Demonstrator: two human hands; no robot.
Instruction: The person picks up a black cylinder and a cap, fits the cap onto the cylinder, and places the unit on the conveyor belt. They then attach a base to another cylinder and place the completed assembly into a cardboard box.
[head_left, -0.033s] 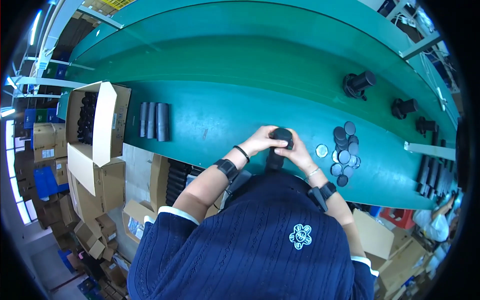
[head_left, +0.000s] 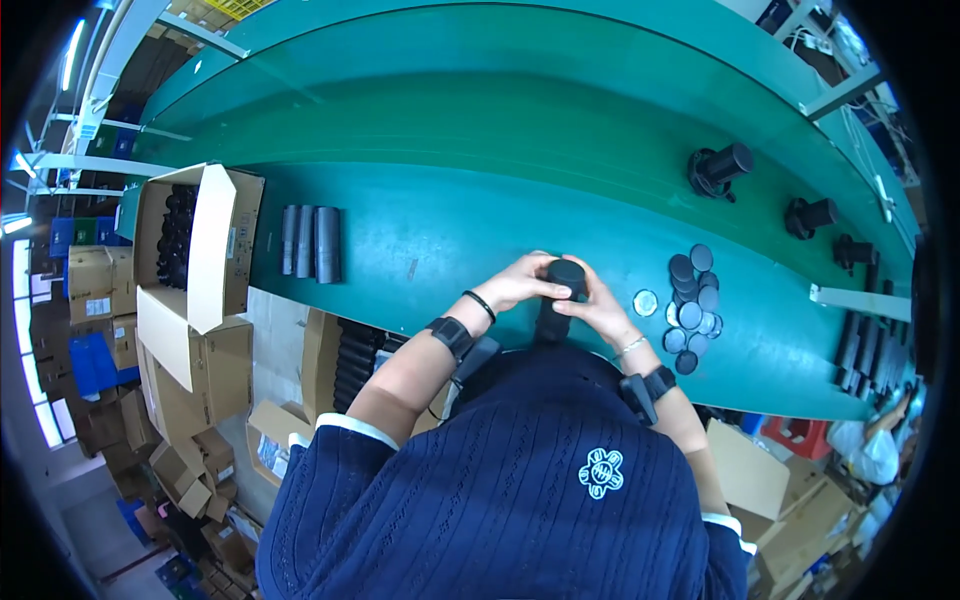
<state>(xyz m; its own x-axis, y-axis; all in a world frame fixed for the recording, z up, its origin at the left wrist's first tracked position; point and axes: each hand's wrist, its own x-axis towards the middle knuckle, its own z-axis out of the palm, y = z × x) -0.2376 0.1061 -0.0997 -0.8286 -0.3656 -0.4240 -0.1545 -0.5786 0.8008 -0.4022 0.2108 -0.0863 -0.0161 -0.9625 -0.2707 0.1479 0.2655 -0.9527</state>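
Note:
Close in front of my body, a black tube (head_left: 551,326) stands on end, tilted a little, with a round black cap (head_left: 567,272) at its top. My left hand (head_left: 527,281) is closed around its upper end from the left. From the other side, my right hand (head_left: 597,306) grips it just below the cap. Both thumbs press on the near side; the fingers behind are partly hidden. To the right lies a loose pile of round black discs (head_left: 690,314), with a silvery disc (head_left: 645,302) at its left.
Three black tubes (head_left: 326,245) lie on the green bench (head_left: 430,230) at left. Beside them stands an open carton (head_left: 236,250) of black parts. On the raised far ledge sit several black flanged pieces (head_left: 716,172). More dark tubes (head_left: 868,350) rest at far right.
Both thumbs have slid slightly lower on the tube, and more of the cap's top shows. The discs and other things have stayed put.

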